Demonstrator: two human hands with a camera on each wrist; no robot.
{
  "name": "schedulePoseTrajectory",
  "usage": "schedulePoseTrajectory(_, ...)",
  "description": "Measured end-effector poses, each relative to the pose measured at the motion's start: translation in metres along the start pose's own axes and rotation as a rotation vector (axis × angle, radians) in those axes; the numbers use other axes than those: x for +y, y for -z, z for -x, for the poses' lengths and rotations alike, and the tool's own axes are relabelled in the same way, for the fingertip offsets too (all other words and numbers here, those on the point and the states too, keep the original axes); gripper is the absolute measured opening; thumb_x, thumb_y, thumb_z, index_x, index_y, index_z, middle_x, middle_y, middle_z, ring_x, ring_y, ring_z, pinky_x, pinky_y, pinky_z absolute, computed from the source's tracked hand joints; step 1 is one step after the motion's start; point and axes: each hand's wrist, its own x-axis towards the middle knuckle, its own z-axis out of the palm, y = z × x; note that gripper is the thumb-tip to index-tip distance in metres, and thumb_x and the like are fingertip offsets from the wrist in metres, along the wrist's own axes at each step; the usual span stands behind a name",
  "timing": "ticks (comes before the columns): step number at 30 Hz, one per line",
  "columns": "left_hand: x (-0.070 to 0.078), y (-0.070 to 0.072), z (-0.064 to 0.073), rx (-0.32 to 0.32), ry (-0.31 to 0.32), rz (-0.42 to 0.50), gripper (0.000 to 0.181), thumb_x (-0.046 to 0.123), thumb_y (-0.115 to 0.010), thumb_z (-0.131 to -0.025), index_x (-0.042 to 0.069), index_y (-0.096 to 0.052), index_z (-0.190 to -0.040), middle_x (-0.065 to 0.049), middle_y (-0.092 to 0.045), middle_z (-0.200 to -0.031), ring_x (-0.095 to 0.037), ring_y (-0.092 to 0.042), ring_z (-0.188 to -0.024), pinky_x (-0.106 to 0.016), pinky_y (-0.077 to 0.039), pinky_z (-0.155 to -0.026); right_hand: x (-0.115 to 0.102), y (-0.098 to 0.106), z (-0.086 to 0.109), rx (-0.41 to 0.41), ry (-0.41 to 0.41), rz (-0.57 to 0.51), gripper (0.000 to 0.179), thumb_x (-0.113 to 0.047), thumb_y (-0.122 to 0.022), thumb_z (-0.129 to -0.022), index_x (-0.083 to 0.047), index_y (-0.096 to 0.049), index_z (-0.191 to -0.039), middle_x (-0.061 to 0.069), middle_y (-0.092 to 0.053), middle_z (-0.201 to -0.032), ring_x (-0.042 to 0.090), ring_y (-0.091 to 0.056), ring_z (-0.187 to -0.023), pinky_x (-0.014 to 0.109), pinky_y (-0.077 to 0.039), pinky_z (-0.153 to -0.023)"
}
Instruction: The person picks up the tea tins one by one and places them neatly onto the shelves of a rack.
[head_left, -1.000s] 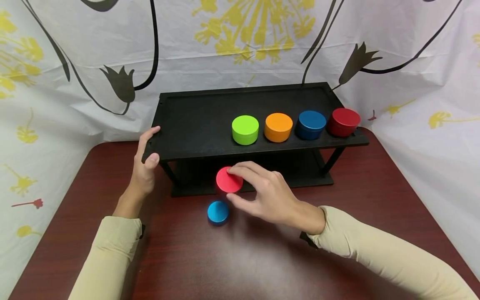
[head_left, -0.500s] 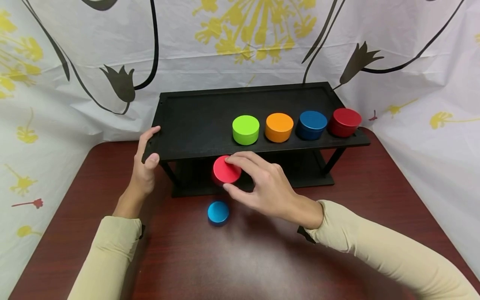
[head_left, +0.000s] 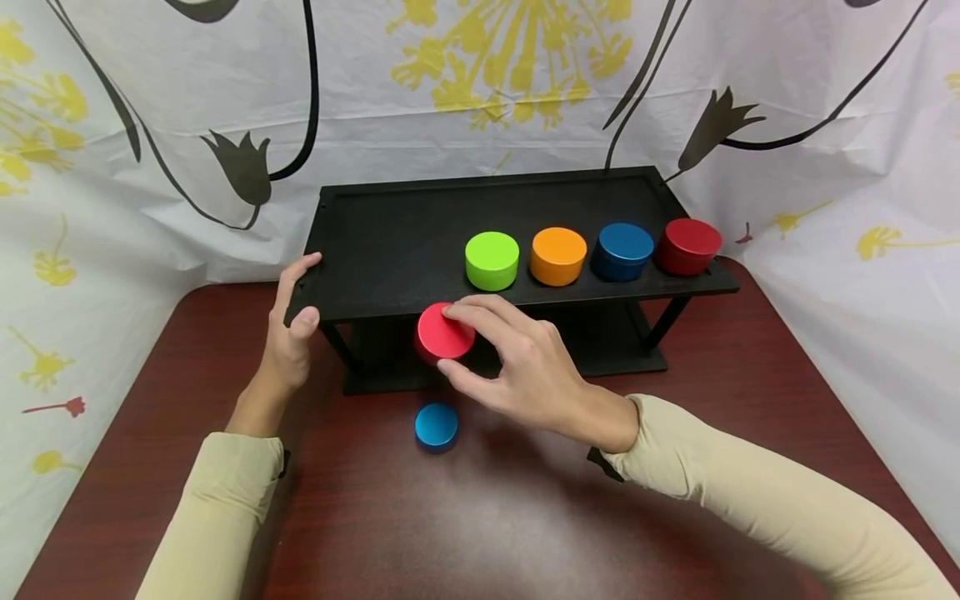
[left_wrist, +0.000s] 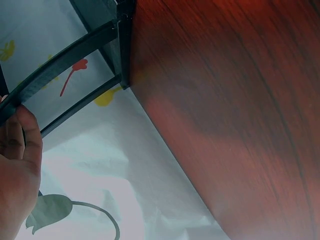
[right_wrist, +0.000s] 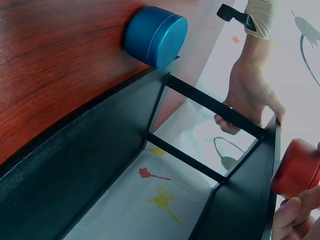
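In the head view, my right hand [head_left: 528, 371] pinches a pinkish-red round tin [head_left: 442, 333] between thumb and fingers. The tin is held at the front edge of a black two-tier shelf [head_left: 390, 242], around the height of its top tier. My left hand [head_left: 287, 346] grips the shelf's left end, its thumb at the front corner; the left wrist view shows its fingers [left_wrist: 31, 132] curled at the black frame. A light blue round tin [head_left: 436, 425] rests on the table before the shelf. The right wrist view shows the red tin [right_wrist: 296, 167] beside the upper tier's edge.
Along the top tier's front edge stand a green tin [head_left: 491, 262], an orange tin [head_left: 558, 257], a dark blue tin [head_left: 623, 252] and a dark red tin [head_left: 688, 247]. The reddish-brown table [head_left: 480, 517] lies below. A patterned white cloth [head_left: 450, 142] hangs behind and at the sides.
My right hand has lifted the pinkish-red tin up and slightly left, from in front of the lower tier to the top tier's front edge. My left hand has stayed put.
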Motion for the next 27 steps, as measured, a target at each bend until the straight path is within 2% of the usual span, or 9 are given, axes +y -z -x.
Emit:
schedulePoseTrajectory(15,0.0,-0.001,0.001,0.003,-0.002,0.0,0.066,0.043,-0.05,-0.09,0.014,-0.043,-0.15,-0.005,-0.039,-0.152,-0.023,-0.037,-0.133,-0.031,-0.025,-0.107,-0.003,-0.002,-0.01,0.06,0.009,-0.004,0.045,-0.024,-0.078,-0.084,-0.005,-0.066,-0.122,0.01,-0.064,-0.122,0.017,-0.066,-0.101,0.029,-0.055,-0.077)
schedulePoseTrajectory(27,0.0,-0.001,0.001,0.006,-0.011,-0.003,0.066,0.041,-0.049,-0.091,0.013,-0.043,-0.15,-0.005,-0.036,-0.153,-0.023,-0.035,-0.135,-0.031,-0.024,-0.108,-0.004,-0.005,-0.02,0.097,0.005,0.063,0.044,-0.027,-0.077,-0.085,-0.005,-0.066,-0.121,0.01,-0.064,-0.123,0.018,-0.066,-0.102,0.029,-0.055,-0.067)
